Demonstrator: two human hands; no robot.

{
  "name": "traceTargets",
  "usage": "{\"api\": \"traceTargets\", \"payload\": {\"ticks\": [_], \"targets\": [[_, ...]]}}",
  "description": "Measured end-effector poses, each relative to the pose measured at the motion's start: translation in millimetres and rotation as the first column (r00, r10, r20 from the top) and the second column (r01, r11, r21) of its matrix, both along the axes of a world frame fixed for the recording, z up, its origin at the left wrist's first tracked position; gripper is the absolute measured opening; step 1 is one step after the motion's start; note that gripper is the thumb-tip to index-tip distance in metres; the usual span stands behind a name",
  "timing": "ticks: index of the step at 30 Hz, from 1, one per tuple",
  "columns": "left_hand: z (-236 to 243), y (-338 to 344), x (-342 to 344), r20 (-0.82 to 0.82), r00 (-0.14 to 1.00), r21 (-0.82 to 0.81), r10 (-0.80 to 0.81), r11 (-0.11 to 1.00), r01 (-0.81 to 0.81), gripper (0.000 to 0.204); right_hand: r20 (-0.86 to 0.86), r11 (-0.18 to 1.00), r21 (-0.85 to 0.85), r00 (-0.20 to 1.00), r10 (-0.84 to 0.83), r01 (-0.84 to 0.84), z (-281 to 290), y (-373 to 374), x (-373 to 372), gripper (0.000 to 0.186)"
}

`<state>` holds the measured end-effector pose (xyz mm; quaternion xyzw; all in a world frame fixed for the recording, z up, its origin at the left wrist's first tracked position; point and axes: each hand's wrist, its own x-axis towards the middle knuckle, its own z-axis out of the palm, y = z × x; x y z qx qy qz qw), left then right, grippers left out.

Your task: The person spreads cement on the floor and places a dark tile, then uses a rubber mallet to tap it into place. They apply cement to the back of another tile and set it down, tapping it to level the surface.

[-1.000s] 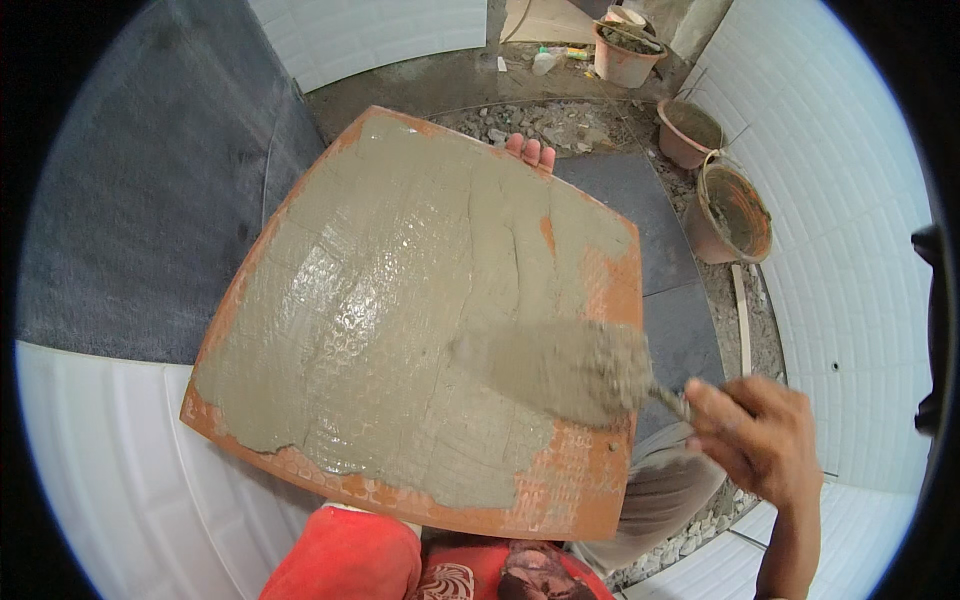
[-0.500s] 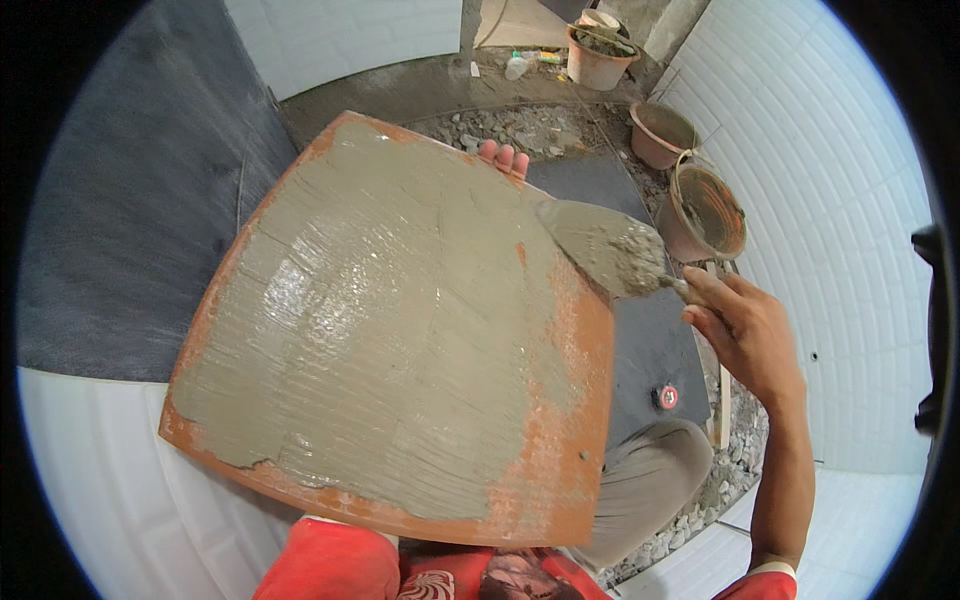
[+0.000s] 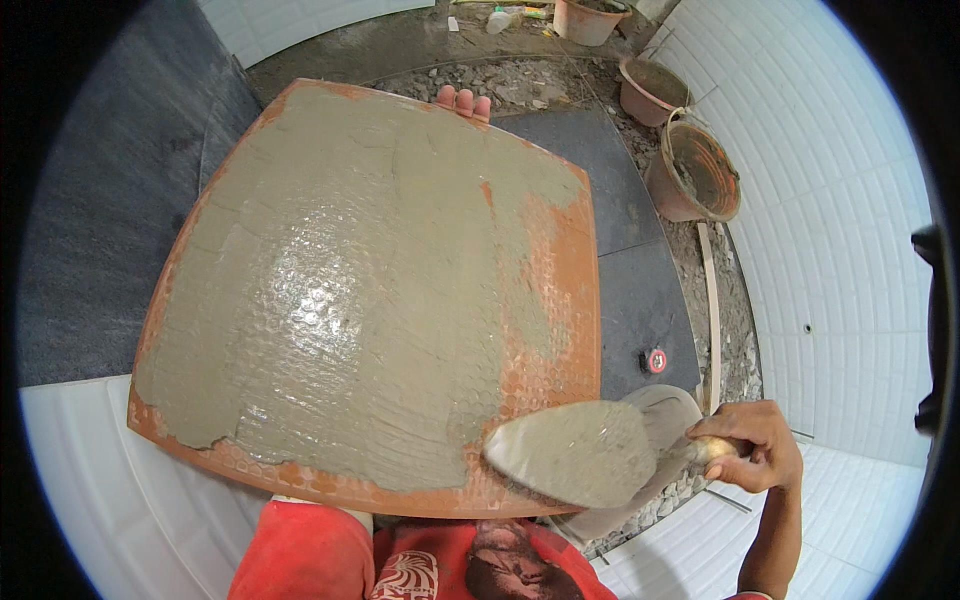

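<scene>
A large square tile (image 3: pixel 550 400) is held up before me, its orange-brown back facing me. Wet grey mortar (image 3: pixel 330 250) covers most of that back; a strip along the right side and the near edge is thinly coated or bare. The fingertips of my left hand (image 3: pixel 463 103) curl over the tile's far edge; the rest of that hand is hidden beneath it. My right hand (image 3: pixel 752 447) is closed on the handle of a trowel (image 3: pixel 575 455). The mortar-smeared blade lies over the tile's near right corner, its tip pointing left.
Dark floor tiles (image 3: pixel 645 300) lie beyond on the right, with a small red round object (image 3: pixel 653 361) on them. Mortar-stained buckets (image 3: pixel 700 170) stand by the white tiled wall (image 3: pixel 830 200). A wooden strip (image 3: pixel 711 310) lies on rubble. A dark panel (image 3: pixel 110 220) is at left.
The trowel in my right hand has moved from the tile's far right edge down to its near right corner. The tile now appears slightly farther left and higher in view.
</scene>
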<state>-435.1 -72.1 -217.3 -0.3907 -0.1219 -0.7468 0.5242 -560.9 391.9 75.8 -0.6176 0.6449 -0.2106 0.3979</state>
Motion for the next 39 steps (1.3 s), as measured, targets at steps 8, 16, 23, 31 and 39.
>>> {"api": "traceTargets", "payload": {"ticks": [8, 16, 23, 31, 39], "targets": [[18, 1, 3, 0.146, 0.977, 0.188, 0.153, 0.966, -0.179, 0.047, -0.141, 0.997, 0.074, 0.99, -0.002, 0.012, 23, -7, -4, 0.045], [13, -6, 4, 0.028, 0.994, 0.145, 0.104, 0.984, -0.107, 0.049, -0.196, 0.994, -0.104, 0.98, -0.045, 0.025, 47, 1, -11, 0.045], [22, 17, 12, 0.267, 0.949, 0.324, 0.166, 0.912, -0.251, 0.053, -0.363, 0.975, -0.176, 0.93, 0.064, -0.136, 38, -36, 8, 0.044], [14, 1, 7, 0.047, 0.977, 0.027, 0.207, 0.978, -0.208, 0.055, -0.265, 0.99, -0.14, 0.964, -0.034, -0.003, 38, -34, -25, 0.048], [0, -18, 1, 0.066, 0.967, 0.022, 0.247, 0.968, -0.249, 0.057, -0.192, 0.999, 0.034, 0.981, -0.021, 0.027, 24, -6, -40, 0.051]]}}
